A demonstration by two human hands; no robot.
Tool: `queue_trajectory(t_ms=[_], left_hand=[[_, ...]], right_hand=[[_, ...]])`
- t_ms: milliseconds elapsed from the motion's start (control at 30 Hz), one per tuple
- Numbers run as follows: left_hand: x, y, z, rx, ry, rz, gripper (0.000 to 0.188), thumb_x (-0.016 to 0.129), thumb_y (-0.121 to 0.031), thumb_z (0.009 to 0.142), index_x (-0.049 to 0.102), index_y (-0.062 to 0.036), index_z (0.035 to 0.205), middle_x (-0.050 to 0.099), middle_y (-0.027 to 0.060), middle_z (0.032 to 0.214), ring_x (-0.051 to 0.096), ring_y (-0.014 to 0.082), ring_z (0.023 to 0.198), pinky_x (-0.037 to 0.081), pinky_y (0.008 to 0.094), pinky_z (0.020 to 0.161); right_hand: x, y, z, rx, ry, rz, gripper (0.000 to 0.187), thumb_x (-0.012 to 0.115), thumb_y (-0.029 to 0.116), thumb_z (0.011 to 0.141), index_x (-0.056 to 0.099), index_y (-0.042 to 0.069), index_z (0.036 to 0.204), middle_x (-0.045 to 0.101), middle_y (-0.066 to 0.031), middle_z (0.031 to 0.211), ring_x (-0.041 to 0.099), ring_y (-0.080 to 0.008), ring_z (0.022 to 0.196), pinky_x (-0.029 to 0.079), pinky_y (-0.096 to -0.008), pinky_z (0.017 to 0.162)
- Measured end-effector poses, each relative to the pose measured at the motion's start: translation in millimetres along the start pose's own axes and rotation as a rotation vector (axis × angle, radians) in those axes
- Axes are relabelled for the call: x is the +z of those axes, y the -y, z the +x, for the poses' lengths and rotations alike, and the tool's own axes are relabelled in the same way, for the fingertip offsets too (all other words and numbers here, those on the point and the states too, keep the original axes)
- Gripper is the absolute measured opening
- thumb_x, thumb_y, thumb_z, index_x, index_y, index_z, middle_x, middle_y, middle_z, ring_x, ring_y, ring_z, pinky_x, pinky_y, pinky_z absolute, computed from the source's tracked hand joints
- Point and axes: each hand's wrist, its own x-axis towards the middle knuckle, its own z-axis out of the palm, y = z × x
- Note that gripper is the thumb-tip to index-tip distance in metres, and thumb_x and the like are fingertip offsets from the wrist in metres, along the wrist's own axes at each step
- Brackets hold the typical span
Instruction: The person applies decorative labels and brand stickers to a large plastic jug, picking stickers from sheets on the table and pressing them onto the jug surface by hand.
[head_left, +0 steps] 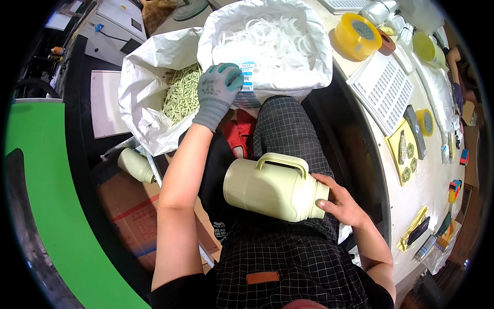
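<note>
Across the lap [296,131], jug [265,188] in right hand [342,202], clear of table edge [384,170]

Off-white counter [435,172], right of frame. On it: large yellow tape roll [357,38], upper right; white printed paper sheets [382,90], below roll; yellow sheet [401,156] with green motifs, middle right.

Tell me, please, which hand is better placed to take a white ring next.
Probably the left hand: it's at the rim of the white sack of rings, while the right hand holds the pale green jug.
</note>
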Motion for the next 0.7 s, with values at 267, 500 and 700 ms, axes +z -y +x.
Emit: queue_trajectory(t_ms=[267,500,700], left_hand=[[-68.4,-46.5,-54.9,-0.024,-0.389,-0.422,0.015,0.082,-0.008,0.085,0.077,-0.0054,0.099,0.071,0.0070,0.110,0.068,0.0218,0.094,0.055,0.0343,0.089],[-122.9,-78.7,-193.6,-0.723,-0.340,-0.990,0.018,0.074,-0.008,0.097,0.073,0.0022,0.112,0.073,0.0084,0.093,0.069,0.0153,0.075,0.057,0.0286,0.069],[-114.1,-83.5,-207.0,-0.998,-0.237,-1.191,0.026,0.078,-0.016,0.096,0.070,0.0017,0.113,0.074,0.0101,0.093,0.071,0.0179,0.075,0.059,0.0289,0.069]], right_hand=[[17.6,-9.3,5.5,-0.238,-0.110,0.157,0.097,0.085,0.018,0.086,0.031,0.003,0.165,0.049,-0.0164,0.155,0.047,-0.0265,0.145,0.037,-0.0421,0.121],[61.3,-18.6,31.9,-0.611,-0.297,-0.606,0.106,0.090,0.012,0.072,0.035,0.010,0.162,0.032,-0.0269,0.165,0.043,-0.0447,0.147,0.044,-0.0511,0.116],[70.4,-23.3,30.0,-0.720,-0.324,-0.723,0.108,0.093,0.012,0.069,0.036,0.016,0.161,0.032,-0.0297,0.162,0.046,-0.0487,0.142,0.049,-0.0542,0.110]])
